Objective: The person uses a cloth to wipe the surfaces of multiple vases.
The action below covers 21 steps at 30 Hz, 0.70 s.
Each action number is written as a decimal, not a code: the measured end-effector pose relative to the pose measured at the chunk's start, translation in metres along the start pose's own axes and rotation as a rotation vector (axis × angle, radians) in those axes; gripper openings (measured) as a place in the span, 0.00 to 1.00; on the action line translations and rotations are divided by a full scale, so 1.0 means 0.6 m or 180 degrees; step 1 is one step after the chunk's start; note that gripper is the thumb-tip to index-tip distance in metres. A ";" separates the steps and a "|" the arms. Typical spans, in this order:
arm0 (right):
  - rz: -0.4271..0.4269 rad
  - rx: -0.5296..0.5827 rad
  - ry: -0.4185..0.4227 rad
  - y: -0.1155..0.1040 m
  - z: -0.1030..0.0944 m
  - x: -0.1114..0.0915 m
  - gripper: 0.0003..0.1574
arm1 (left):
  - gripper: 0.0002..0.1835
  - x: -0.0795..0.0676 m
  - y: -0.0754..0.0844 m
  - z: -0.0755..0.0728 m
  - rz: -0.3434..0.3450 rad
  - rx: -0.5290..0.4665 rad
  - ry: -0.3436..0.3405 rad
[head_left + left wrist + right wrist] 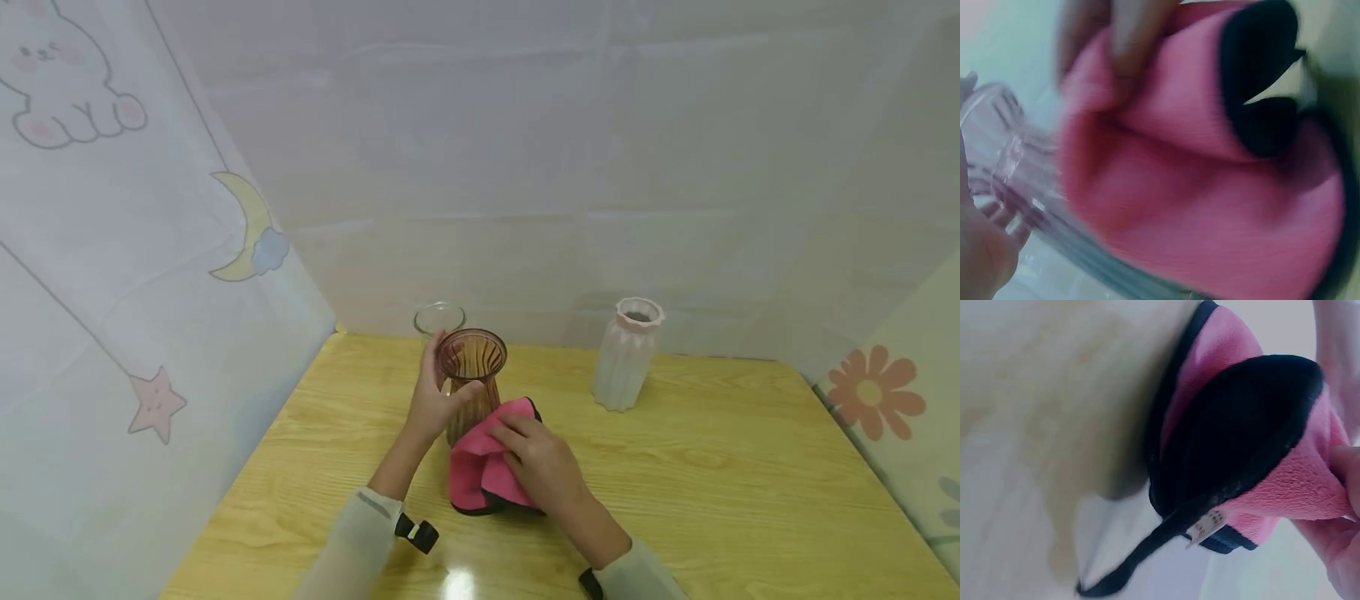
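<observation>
Left of the worktop's (712, 475) middle, short of its back edge, the left hand (435, 407) holds the ribbed amber vase (475, 367) near its neck; likely slick, breakable glass, it is best cupped at that narrowing. Rightward, the right hand (547, 465) grips the pink cloth (474, 467) at the vase's lower side, probably soft, light and easily bunched.

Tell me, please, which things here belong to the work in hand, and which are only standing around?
Apparently in use:
brown vase, gripped by the left hand
cloth, held by the right hand

Apparently just standing by:
clear vessel, behind the brown vase, partly hidden
white vase, off to the right, untouched
</observation>
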State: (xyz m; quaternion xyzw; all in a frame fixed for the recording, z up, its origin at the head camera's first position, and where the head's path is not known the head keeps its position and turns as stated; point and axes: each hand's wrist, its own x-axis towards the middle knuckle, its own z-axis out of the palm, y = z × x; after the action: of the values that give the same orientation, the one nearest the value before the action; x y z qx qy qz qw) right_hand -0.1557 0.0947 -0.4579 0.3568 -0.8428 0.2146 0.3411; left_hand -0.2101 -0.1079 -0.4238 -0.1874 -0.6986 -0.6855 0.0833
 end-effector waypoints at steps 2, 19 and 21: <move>-0.0095 0.0038 0.0198 0.003 -0.006 0.007 0.21 | 0.63 -0.003 0.003 0.009 0.0001 0.0231 0.0198; -0.0367 0.0211 0.0746 0.011 0.008 0.043 0.11 | 0.54 -0.006 0.013 0.015 -0.0083 0.0655 0.0297; -0.0313 0.0213 0.0691 0.012 0.009 0.040 0.15 | 0.54 -0.005 0.014 0.016 -0.0088 0.0654 0.0287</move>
State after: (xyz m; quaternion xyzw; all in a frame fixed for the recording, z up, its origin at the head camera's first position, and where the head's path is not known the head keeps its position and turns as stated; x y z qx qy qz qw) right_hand -0.1757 0.0854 -0.4449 0.3835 -0.7748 0.2630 0.4284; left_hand -0.2031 -0.0991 -0.4177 -0.1372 -0.7632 -0.6191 0.1240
